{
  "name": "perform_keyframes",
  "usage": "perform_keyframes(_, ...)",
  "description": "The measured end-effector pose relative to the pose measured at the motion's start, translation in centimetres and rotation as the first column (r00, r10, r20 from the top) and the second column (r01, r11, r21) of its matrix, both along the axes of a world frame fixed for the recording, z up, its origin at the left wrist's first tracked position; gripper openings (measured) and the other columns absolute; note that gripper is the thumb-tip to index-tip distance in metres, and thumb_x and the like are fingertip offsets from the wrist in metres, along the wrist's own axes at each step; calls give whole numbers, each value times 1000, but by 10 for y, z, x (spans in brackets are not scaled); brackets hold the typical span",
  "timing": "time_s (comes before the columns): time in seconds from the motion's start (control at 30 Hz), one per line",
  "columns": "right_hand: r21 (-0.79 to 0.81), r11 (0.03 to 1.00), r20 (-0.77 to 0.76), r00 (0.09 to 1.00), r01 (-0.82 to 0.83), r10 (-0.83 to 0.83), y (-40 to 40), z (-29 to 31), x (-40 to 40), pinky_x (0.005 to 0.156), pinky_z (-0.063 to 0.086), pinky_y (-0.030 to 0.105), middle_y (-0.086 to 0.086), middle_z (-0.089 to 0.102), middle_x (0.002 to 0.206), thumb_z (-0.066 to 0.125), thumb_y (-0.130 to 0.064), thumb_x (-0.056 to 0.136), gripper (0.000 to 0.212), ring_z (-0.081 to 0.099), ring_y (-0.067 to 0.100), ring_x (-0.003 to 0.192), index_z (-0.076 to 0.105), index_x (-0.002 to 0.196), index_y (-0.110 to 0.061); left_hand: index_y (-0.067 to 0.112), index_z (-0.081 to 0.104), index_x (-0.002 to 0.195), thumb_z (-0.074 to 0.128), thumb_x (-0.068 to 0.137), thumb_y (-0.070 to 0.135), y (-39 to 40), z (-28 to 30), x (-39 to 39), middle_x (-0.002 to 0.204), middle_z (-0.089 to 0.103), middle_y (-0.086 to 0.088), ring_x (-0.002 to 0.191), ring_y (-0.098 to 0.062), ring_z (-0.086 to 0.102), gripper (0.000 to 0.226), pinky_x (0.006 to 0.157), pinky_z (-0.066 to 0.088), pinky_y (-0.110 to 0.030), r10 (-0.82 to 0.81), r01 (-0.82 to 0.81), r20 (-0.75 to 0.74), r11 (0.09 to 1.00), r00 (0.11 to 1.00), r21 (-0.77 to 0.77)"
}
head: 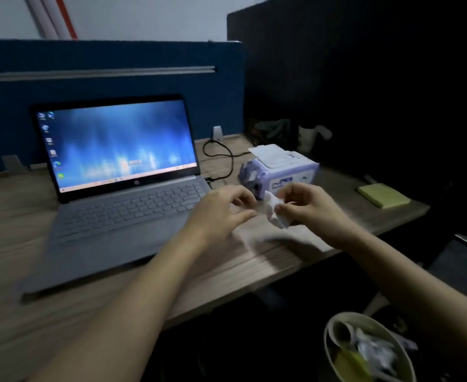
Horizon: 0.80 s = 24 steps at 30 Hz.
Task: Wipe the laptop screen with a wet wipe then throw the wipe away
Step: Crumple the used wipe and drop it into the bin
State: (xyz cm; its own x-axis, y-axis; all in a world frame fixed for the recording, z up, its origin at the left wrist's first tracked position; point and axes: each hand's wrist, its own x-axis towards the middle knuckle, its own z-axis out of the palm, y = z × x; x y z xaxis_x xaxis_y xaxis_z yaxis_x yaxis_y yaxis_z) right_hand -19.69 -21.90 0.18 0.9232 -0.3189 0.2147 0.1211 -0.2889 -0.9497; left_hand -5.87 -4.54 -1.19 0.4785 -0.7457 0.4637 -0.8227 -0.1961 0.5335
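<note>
White and crumpled, the wet wipe [275,210] is sitting pinched in our right hand [309,206] while our left hand [221,208] is hovering half-open beside it, so we are judging wiping of the laptop screen [116,146] or binning [364,351] comes next.

Open laptop [122,172] on wooden desk [20,312], left of centre, screen lit blue. Wipe pack [280,168], purple and white, lid up, right of laptop, far of the hands. Crumpled white wipe [275,212] pinched in right hand [309,208]; left hand [221,210] just beside it, fingers loosely curled. Yellow sticky-note pad [383,194] at far right desk edge. Bin [364,351] with rubbish, near right, below desk.
</note>
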Motion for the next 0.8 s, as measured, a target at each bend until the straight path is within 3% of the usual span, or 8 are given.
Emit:
perform_keyframes(0.13, -31, 995, 18, 995, 94, -93, -34, -8, -60, 55, 49, 20, 6, 63, 76, 66, 1, 85, 9, 59, 8, 63, 60, 93, 0, 38, 60, 94, 63, 84, 43, -33, -6, -35, 94, 64, 22, 89, 0, 60, 12, 75, 52, -33, -74, 72, 36, 996, 997, 61)
perform_keyframes(0.3, -91, 966, 32, 970, 243, -241, -61, -39, -138, 57, 46, 16, -3, 66, 72, 70, -3, 84, 10, 59, 8, 64, 63, 90, -8, 31, 63, 101, 61, 84, 40, -69, -11, -73, 102, 66, 16, 91, -8, 61, 19, 81, 52, -39, -164, 153, 105, 983, 981, 102)
perform_keyframes(0.43, -232, 933, -100, 947, 275, -305, -77, -92, -188, 59, 47, 23, 4, 68, 76, 70, -10, 86, 8, 62, 13, 67, 65, 89, -16, 29, 63, 103, 65, 85, 34, -81, -17, -78, 104, 65, 14, 93, -12, 61, 18, 85, 51, -42, -169, 154, 131, 981, 977, 115)
perform_keyframes(0.5, -370, 885, -201, 906, 282, -373, -84, -126, -204, 60, 46, 26, -3, 68, 74, 70, -17, 85, 9, 62, 11, 67, 64, 84, -24, 33, 61, 102, 63, 85, 36, -84, -21, -77, 102, 63, 16, 90, -10, 62, 18, 84, 50, -41, -161, 143, 146, 982, 976, 127)
perform_keyframes(0.67, -512, 796, -342, 773, 324, -535, -98, -201, -221, 56, 42, 12, -20, 65, 77, 71, -30, 82, 17, 61, -8, 76, 58, 82, -41, 35, 60, 101, 64, 85, 36, -84, -24, -71, 96, 56, 21, 93, -7, 59, 16, 80, 47, -31, -136, 113, 165, 983, 977, 142)
perform_keyframes(0.8, -472, 776, -353, 717, 419, -602, -110, -232, -219, 70, 49, 20, -14, 69, 94, 72, -25, 82, 21, 65, 6, 90, 65, 102, -28, 35, 61, 100, 64, 86, 36, -83, -22, -66, 99, 58, 21, 89, -8, 61, 15, 82, 48, -34, -128, 103, 161, 983, 979, 152)
